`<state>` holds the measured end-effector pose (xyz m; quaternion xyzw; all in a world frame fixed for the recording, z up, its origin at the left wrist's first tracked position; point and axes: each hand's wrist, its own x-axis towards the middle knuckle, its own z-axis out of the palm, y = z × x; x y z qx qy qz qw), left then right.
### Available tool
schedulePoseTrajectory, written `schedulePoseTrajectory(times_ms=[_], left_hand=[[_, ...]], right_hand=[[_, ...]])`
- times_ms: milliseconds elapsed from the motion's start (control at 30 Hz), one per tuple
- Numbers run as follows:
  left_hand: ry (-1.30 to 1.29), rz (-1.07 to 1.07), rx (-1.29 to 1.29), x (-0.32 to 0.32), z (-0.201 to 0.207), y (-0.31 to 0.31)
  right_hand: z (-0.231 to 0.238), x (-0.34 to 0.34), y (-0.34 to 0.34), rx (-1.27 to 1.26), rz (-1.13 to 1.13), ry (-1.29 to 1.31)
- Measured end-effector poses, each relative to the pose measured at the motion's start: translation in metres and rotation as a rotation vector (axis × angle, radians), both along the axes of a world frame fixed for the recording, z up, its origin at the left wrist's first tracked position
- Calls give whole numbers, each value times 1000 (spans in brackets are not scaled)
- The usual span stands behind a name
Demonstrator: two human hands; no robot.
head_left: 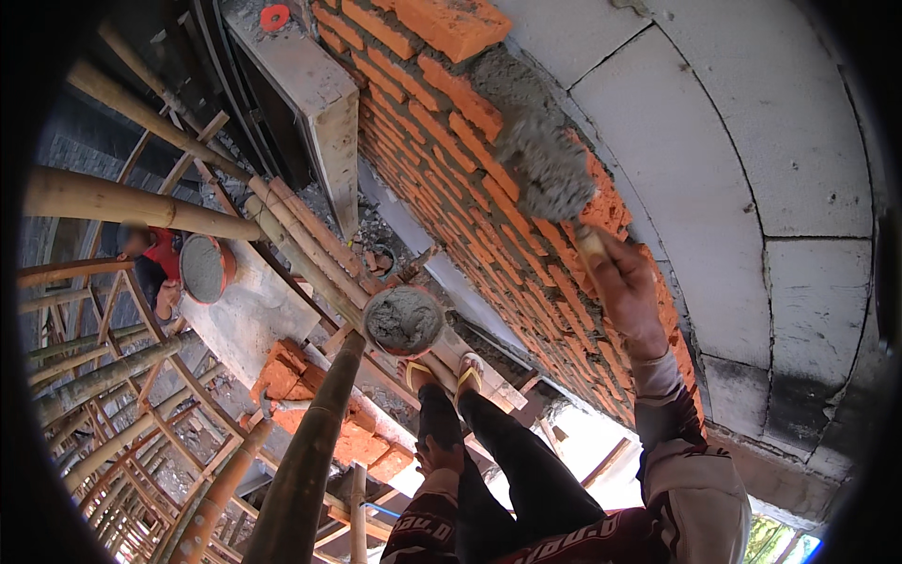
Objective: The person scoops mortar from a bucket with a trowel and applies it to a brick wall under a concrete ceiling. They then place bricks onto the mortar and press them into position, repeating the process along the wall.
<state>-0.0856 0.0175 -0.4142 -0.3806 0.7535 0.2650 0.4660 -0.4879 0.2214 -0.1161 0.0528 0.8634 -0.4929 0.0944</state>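
In my right hand (628,287) is the wooden handle of a trowel (590,246). The blade is smeared by motion and hidden in grey mortar (531,141) on top of the orange brick wall (442,188). That mortar covers part of the top course, against a pale block wall (676,141). My left hand (440,457) hangs by my left thigh, empty, with its fingers apart. A bucket of mortar (404,321) stands just in front of my feet, below the brick wall.
I stand on scaffold planks (489,376) beside an upright bamboo pole (315,451). Loose bricks (291,385) with a hammer (282,404) lie at left. Beyond them are a second mortar bucket (207,268) and another person (160,258) among bamboo scaffolding.
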Motion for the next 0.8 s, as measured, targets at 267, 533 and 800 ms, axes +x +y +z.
schedulePoseTrajectory(times_ms=[267,533,800], left_hand=[[41,34,-42,30,-23,-1],[-9,4,-26,36,-23,7],[-102,2,32,8,9,2]], right_hand=[[-20,-12,14,892,-80,530],[-160,98,-37,624,455,216],[-434,41,-182,896,1085,54]])
